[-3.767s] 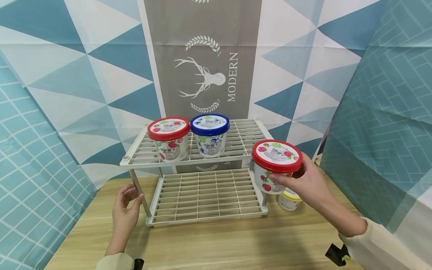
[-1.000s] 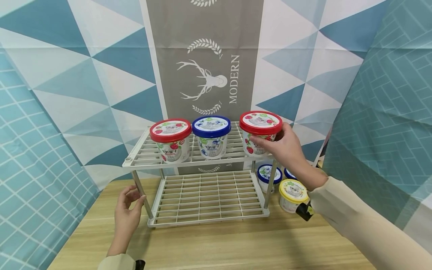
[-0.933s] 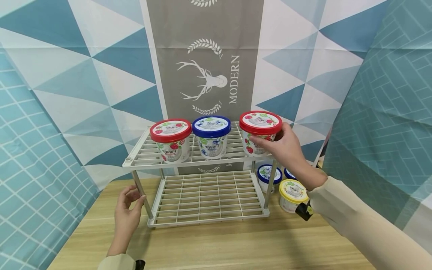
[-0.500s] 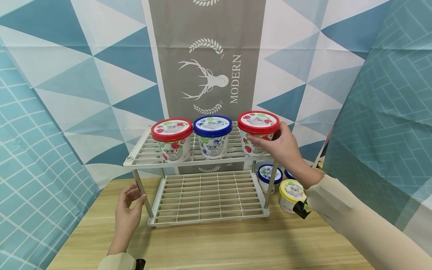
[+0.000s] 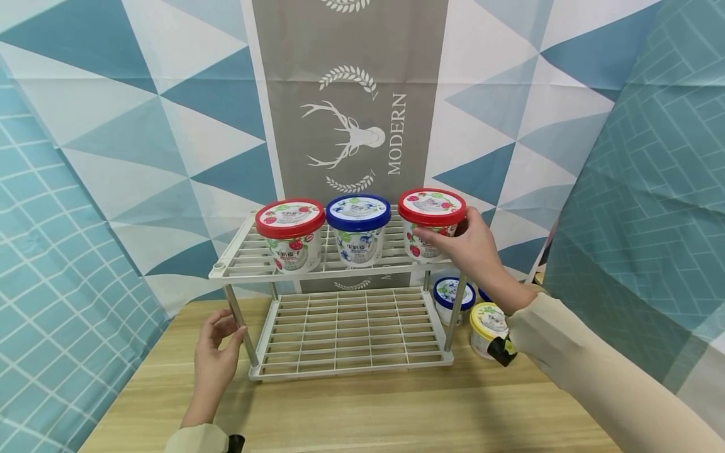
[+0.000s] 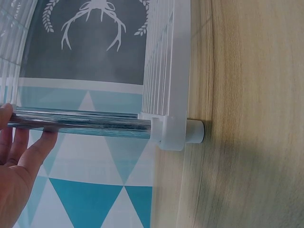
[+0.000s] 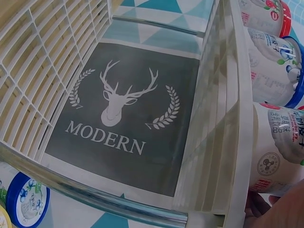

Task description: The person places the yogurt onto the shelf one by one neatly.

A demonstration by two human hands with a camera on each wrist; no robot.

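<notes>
My right hand (image 5: pixel 476 248) grips a tub with a red lid (image 5: pixel 432 211) and strawberry pictures, at the right end of the rack's top shelf. In the right wrist view this tub (image 7: pixel 270 147) sits right at the shelf surface. To its left stand a blue-lidded tub (image 5: pixel 358 242) and another red-lidded tub (image 5: pixel 291 245), both upright. At the rack's left side, my left hand (image 5: pixel 215 355) holds the front metal post (image 6: pixel 90 122), thumb on one side and fingers on the other. The white two-tier rack (image 5: pixel 351 371) stands on the wooden table.
Right of the rack, a blue-lidded tub (image 5: pixel 453 294) and a yellow-lidded tub (image 5: pixel 488 322) stand on the table (image 5: pixel 362 415). Another blue lid is mostly hidden behind my right forearm. A patterned cloth (image 5: pixel 351 94) hangs behind the rack.
My right hand has carried the red-lidded tub up and left from beside the rack to the top shelf, then shifted it slightly left. My left hand keeps its hold on the post.
</notes>
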